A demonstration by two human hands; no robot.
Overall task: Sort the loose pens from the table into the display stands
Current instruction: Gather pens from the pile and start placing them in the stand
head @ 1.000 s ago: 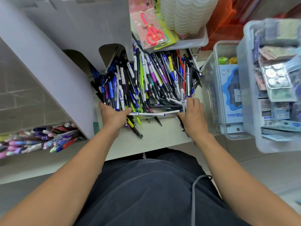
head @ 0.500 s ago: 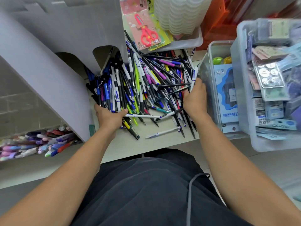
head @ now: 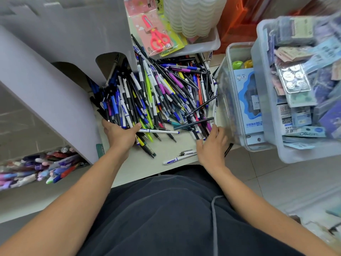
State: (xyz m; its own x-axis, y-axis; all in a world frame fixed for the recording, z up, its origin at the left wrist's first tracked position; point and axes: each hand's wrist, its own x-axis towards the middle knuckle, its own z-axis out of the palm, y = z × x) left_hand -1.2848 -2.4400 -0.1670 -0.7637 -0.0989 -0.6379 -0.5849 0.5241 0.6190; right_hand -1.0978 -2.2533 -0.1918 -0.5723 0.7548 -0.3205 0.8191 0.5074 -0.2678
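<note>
The pile of pens (head: 162,93) covers the table (head: 171,146) between the grey display stand (head: 55,85) on the left and a clear bin (head: 238,100) on the right. The left hand (head: 120,134) cups the pile's near-left pens; the right hand (head: 212,145) lies spread, fingers touching its near-right edge, gripping nothing. Two white pens (head: 181,157) lie loose nearer.

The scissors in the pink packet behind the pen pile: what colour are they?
Red scissors, seen clearly in the head view.
</note>
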